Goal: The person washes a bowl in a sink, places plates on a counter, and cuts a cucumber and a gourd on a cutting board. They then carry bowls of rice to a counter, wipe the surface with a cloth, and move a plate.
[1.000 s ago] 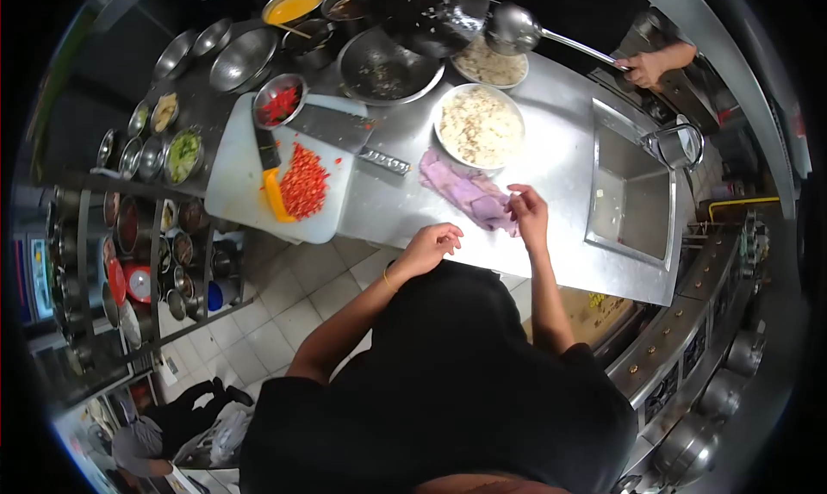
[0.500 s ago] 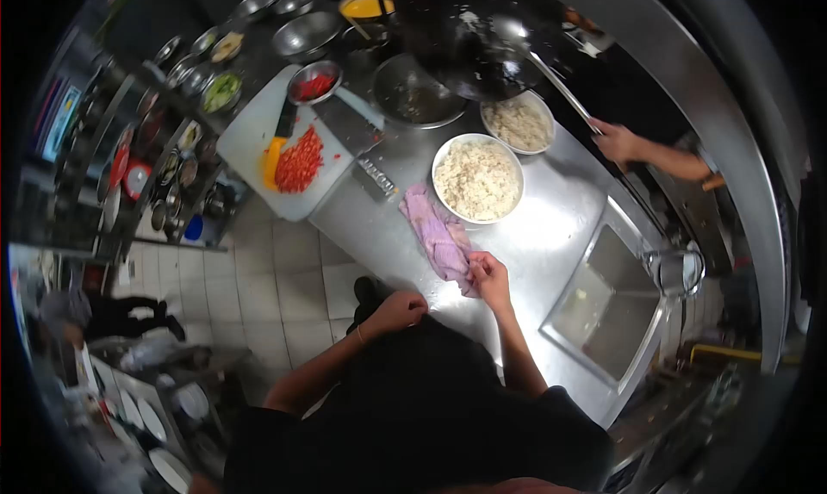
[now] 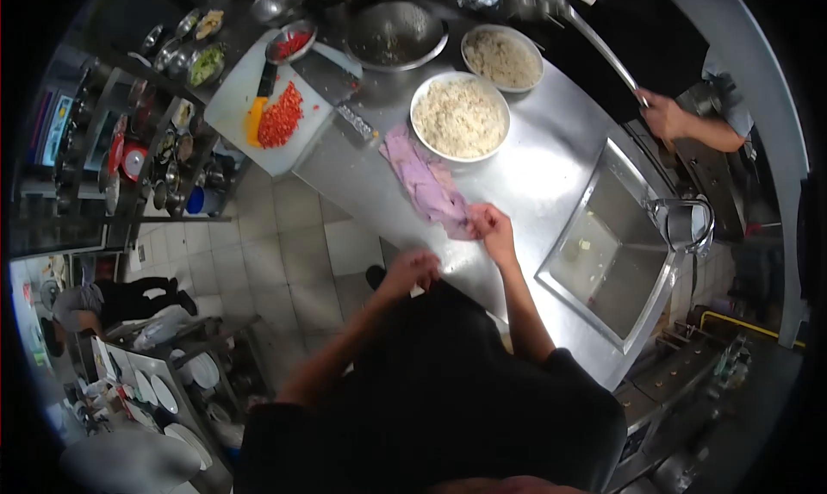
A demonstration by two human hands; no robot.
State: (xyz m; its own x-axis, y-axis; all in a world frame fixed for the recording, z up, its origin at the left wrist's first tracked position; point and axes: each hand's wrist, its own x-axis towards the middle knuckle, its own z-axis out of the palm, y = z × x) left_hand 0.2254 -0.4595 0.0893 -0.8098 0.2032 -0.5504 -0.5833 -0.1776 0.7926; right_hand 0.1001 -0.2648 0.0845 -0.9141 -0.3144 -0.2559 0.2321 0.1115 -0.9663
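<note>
A pink-purple cloth [image 3: 426, 184] lies bunched on the steel counter in front of me. My right hand [image 3: 493, 229] pinches its near end between thumb and fingers. Near the counter's front edge, apart from the cloth, is my left hand [image 3: 412, 272], smeared by motion so its fingers are hard to read. Just beyond the cloth stands a white bowl heaped with cooked rice [image 3: 461, 117]. Behind it sits a second bowl of rice [image 3: 502, 57].
Chopped red pepper [image 3: 282, 115] and a yellow-and-black knife [image 3: 257, 115] lie on a white cutting board [image 3: 226, 106]. A metal bowl [image 3: 396, 37] is behind. To the right is a sink [image 3: 620, 244]. A co-worker's hand [image 3: 668, 117] grips a long-handled ladle [image 3: 599, 46].
My view has shifted, so the counter items appear higher. My left hand has moved and blurred. The right hand stays at the cloth's end. The co-worker's ladle has moved.
</note>
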